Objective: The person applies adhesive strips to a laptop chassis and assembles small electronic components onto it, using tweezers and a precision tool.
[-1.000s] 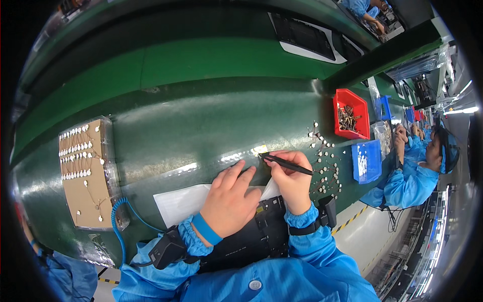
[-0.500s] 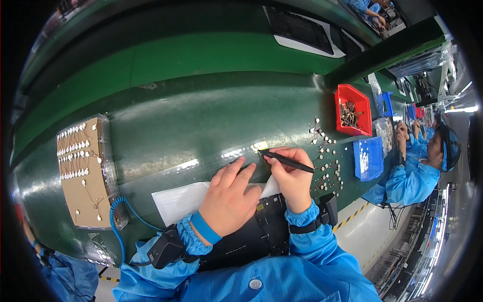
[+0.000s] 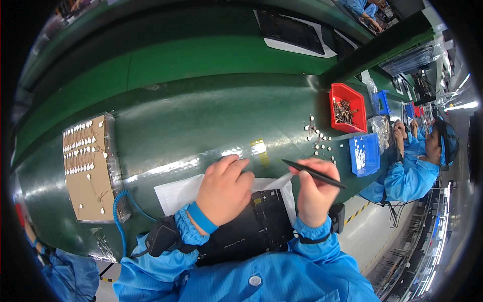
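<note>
Between the fingers and thumb of my right hand (image 3: 318, 194) is a slim black pen-like tool (image 3: 314, 173), its narrow tip pointing left above the bench. My left hand (image 3: 225, 189) rests palm down at the far edge of a white sheet (image 3: 173, 195), fingers loosely bent and slightly apart; its fingertips are partly hidden, and no held thing shows. Beneath both wrists lies a flat black panel (image 3: 241, 226), on top of the sheet. A small yellowish patch (image 3: 259, 151) with a bright glare is on the bench just beyond my hands.
Small white round parts with wires (image 3: 317, 136) lie scattered at the right. Beyond them stand a red bin (image 3: 359, 118) and a blue bin (image 3: 375, 156). At the left, a brown board (image 3: 88, 186) carries rows of similar parts near a coiled blue cord (image 3: 116, 214). A co-worker (image 3: 410, 173) sits at the right.
My right hand has drawn back to the right with the black tool, whose tip has left the yellowish patch. My left hand's fingers have bent and pulled back slightly.
</note>
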{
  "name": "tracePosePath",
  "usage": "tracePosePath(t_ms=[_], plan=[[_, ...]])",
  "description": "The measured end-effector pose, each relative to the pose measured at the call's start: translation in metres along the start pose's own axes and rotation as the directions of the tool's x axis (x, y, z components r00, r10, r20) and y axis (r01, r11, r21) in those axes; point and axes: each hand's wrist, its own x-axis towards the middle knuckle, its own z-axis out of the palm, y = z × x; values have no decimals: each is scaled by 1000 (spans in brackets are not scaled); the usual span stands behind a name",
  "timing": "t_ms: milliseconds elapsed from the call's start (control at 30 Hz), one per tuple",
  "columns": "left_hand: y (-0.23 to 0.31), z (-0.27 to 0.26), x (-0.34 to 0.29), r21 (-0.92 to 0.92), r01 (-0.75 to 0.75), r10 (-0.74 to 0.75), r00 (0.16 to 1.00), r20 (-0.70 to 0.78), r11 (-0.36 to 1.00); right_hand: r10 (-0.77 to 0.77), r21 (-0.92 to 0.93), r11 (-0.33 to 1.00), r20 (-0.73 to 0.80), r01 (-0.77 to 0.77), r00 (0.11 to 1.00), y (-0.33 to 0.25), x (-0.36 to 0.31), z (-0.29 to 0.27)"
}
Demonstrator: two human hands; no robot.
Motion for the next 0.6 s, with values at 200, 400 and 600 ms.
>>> tracePosePath(t_ms=[200, 400, 600], plan=[[-9, -16, -3, 153, 252, -251, 968, -31, 955, 61, 17, 998, 140, -64, 988, -7, -49, -5], [-4, -24, -22, 33, 67, -58, 974, -220, 997, 469, -84, 883, 122, -462, 875, 20, -68, 1], [-1, -3, -42, -35, -33, 28, 990, -141, 999, 427, -135, 900, 71, -415, 902, 22, -67, 0]])
